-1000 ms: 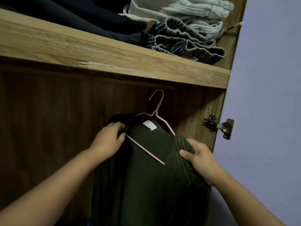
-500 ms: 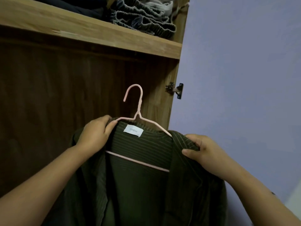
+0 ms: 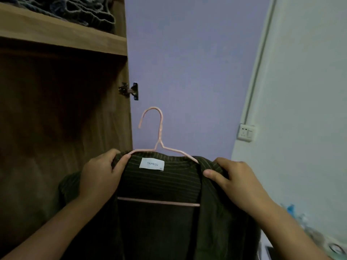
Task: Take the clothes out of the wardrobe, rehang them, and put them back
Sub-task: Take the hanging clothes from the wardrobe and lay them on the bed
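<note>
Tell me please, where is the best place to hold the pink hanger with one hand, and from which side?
Probably the bare neck of the pink hanger, just under its hook, pinched from the right. That stretch is free above the dark green garment, while the shoulders are covered by cloth and gripped by the left hand and right hand.

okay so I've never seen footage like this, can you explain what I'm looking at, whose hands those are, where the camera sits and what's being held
There is no machine here. A person wears one wide-angle camera on the head, looking forward and down, so the arms reaching in from below are their own. The left hand and right hand each grip a shoulder of a dark green striped garment that sits on a pink wire hanger, its hook free in the air. On the left is an open wooden wardrobe with folded clothes on its top shelf. Behind is a purple wall, and a wall socket at right.
</note>
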